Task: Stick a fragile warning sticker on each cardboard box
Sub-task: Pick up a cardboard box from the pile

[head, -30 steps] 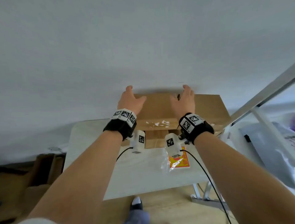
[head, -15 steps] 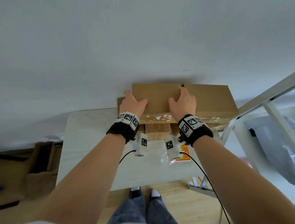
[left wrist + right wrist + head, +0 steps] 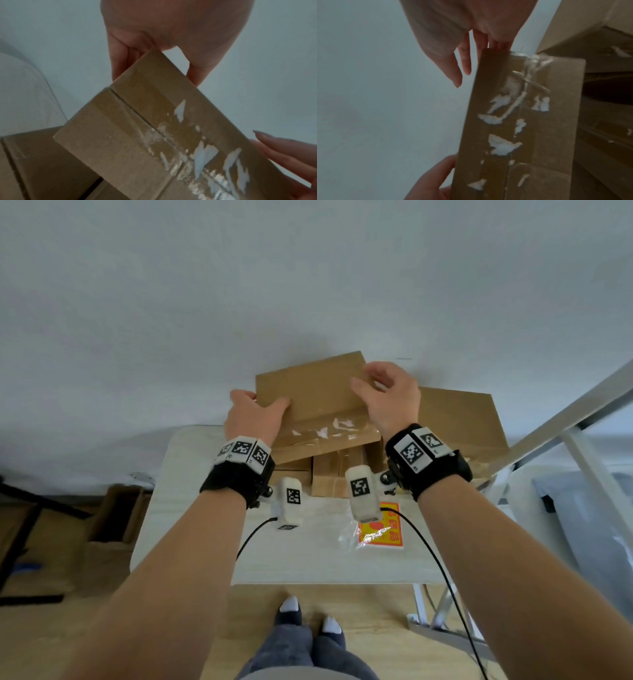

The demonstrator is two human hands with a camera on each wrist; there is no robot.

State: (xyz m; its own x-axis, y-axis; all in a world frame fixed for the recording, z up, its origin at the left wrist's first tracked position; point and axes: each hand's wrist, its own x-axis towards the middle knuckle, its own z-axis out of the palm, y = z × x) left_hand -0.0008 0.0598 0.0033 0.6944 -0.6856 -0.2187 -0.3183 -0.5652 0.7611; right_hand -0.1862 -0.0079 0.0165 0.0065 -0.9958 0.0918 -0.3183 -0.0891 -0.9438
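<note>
wall (image 3: 308,268): plain white | floor (image 3: 359,604): wood (light) | table (image 3: 191,474): pale

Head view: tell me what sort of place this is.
Probably a makeshift packing corner in a plain room: taped cardboard boxes stacked against a bare white wall on a small folding table, with a bagged pack of orange warning stickers lying ready.

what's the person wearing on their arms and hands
Both forearms are bare, with no sleeves or gloves. Each wrist carries a black strap: the left wrist band and right wrist band are topped with white blocks printed with black square markers. A white camera pod with the same kind of marker hangs under each wrist, left pod and right pod, each trailing a thin black cable.
</note>
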